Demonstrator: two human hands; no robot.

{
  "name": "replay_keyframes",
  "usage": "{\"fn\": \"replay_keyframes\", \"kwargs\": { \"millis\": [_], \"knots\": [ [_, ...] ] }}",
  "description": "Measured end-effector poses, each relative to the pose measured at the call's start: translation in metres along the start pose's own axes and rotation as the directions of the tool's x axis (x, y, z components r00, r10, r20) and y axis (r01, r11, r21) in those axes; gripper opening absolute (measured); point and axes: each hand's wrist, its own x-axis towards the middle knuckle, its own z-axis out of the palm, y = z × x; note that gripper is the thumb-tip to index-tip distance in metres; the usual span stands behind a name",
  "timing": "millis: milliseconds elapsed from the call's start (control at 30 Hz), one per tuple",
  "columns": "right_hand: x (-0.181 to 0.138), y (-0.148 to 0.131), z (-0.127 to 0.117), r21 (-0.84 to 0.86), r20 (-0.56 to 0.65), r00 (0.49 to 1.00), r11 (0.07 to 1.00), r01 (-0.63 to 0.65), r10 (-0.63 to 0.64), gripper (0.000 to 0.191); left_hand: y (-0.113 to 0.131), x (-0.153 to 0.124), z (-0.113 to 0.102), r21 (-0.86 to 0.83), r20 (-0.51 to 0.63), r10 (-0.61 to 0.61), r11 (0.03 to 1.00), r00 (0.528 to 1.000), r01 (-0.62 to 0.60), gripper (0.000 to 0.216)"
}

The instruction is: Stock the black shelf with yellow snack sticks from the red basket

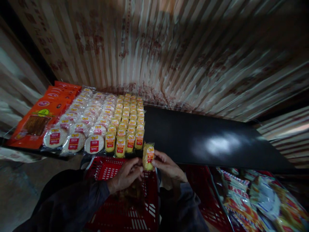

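My right hand (169, 167) grips a small snack cake (148, 157) in a clear yellow wrapper with a red and orange label, pinched between thumb and fingers. The cake stands upright at the front edge of the black shelf (193, 135). Just left of it, my left hand (127, 174) has loosely bent fingers, slightly apart, with their tips close to the wrapper; I see nothing held in them. Rows of matching yellow packs (130, 141) stand on the shelf to the left. Below my hands is a red basket (154, 206) with dim, unclear contents.
White round rice crackers (94, 144) in clear packs lie in rows left of the yellow ones. Orange snack bags (40, 116) overlap at the shelf's left end. A second red basket (205, 199) and colourful snack bags (238, 196) are at the lower right. Pleated, printed sheeting (154, 58) hangs behind.
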Motion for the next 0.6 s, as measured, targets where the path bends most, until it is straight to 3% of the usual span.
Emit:
{"fn": "replay_keyframes", "kwargs": {
  "millis": [200, 333, 433, 600],
  "knots": [
    [0.003, -0.004, -0.008, -0.010, -0.131, 0.990, 0.998, 0.060, -0.061, 0.049, 0.011, 0.008, 0.022, 0.155, -0.176, 0.098, 0.985, 0.980, -0.071, 0.039],
    [0.009, -0.016, -0.012, -0.070, -0.224, 0.964, 0.989, 0.128, -0.140, 0.038, 0.015, 0.020, 0.037, 0.285, -0.343, 0.220, 0.951, 0.913, -0.122, 0.045],
    [0.017, -0.022, -0.013, -0.111, -0.351, 0.915, 0.979, 0.171, -0.200, 0.035, 0.021, 0.033, 0.046, 0.317, -0.388, 0.258, 0.939, 0.885, -0.135, 0.049],
    [0.037, -0.017, -0.015, -0.097, -0.583, 0.782, 0.975, 0.199, -0.218, 0.054, 0.036, 0.058, 0.052, 0.316, -0.414, 0.216, 0.945, 0.884, -0.083, 0.056]
  ]
}}
